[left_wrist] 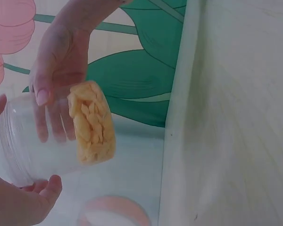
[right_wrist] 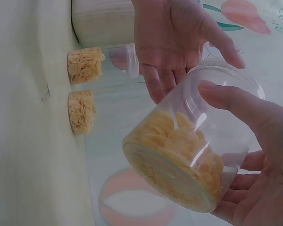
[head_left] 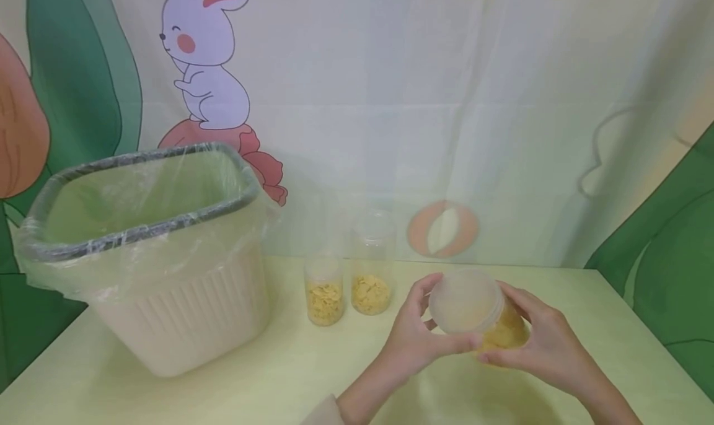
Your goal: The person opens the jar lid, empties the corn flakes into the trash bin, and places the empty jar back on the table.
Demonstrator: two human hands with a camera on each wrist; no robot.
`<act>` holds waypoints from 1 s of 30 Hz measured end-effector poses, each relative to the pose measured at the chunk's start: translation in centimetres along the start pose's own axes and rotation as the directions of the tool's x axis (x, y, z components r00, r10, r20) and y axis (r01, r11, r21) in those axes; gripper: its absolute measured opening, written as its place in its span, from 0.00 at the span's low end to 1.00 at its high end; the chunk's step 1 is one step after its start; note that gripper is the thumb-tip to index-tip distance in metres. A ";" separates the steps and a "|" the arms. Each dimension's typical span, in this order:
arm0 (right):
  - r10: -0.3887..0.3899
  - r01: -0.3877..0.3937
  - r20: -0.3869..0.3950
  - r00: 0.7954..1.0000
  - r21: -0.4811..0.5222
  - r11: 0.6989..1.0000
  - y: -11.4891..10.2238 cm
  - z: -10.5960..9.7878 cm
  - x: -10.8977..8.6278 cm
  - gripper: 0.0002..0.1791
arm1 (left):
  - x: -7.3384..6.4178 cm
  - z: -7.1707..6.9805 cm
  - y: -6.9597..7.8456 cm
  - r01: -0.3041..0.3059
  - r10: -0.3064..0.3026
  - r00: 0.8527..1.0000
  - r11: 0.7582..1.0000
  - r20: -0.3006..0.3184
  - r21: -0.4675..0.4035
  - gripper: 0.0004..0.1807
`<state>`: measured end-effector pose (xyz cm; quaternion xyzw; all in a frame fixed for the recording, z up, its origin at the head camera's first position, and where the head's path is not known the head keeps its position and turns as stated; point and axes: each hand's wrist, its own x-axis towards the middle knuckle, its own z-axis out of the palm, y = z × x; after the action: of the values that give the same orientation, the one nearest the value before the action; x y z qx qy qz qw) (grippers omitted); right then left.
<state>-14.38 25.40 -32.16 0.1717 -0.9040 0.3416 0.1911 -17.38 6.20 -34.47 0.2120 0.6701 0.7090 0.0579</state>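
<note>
Above the table, a clear plastic jar (right_wrist: 179, 136) is held tilted, with yellow flakes (left_wrist: 92, 125) gathered toward its base. Its round, cloudy lid (head_left: 464, 301) faces up and toward the left in the head view. My left hand (head_left: 415, 335) grips the lid end, thumb on the near side and fingers on the far side. Round the jar's body curls my right hand (head_left: 549, 344), its thumb along the near wall. Two more clear jars, a shorter one (head_left: 325, 298) and a taller one (head_left: 372, 289), stand upright to the left, each partly filled with similar flakes.
A pale ribbed bin (head_left: 184, 313) with a dark rim and a clear plastic liner stands at the left of the light green table (head_left: 312, 375). Behind the table hangs a cloth backdrop (head_left: 357, 103) printed with a rabbit and plants.
</note>
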 end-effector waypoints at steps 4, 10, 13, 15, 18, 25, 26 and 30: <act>0.007 -0.008 0.028 1.000 0.031 1.000 -0.2 -0.3 0.1 0.50 | 0.2 -0.7 0.4 -0.020 0.017 0.996 0.999 0.088 0.026 0.47; -0.030 0.028 0.051 0.998 0.045 0.999 -0.1 -0.3 0.3 0.48 | 0.5 -2.0 0.9 -0.049 0.042 0.982 0.998 0.183 0.032 0.46; -0.038 0.034 0.071 0.997 0.055 0.998 -0.2 -0.4 0.4 0.47 | 0.6 -2.6 1.1 -0.063 0.058 0.969 0.998 0.239 0.014 0.46; -0.052 0.046 0.081 0.995 0.069 0.997 -0.3 -0.4 0.4 0.47 | 0.7 -2.9 1.2 -0.066 0.062 0.962 0.998 0.266 0.006 0.47; -0.059 0.052 0.095 0.994 0.071 0.996 -0.3 -0.5 0.3 0.48 | 0.7 -3.1 1.2 -0.062 0.059 0.956 0.998 0.286 0.001 0.48; -0.062 0.056 0.106 0.992 0.062 0.996 -0.1 -0.5 0.2 0.48 | 0.9 -3.2 0.8 -0.062 0.056 0.955 0.998 0.292 0.010 0.48; -0.062 0.055 0.108 0.992 0.062 0.997 0.0 -0.4 0.2 0.48 | 0.9 -3.2 0.7 -0.062 0.056 0.955 0.998 0.290 0.012 0.48; -0.064 0.058 0.105 0.992 0.063 0.996 -0.1 -0.5 0.2 0.48 | 0.9 -3.1 0.5 -0.072 0.064 0.959 0.997 0.275 0.018 0.48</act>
<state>-14.43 25.63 -31.70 0.2229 -0.8966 0.3530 0.1476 -19.25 3.56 -33.78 0.3317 0.6578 0.6651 0.1226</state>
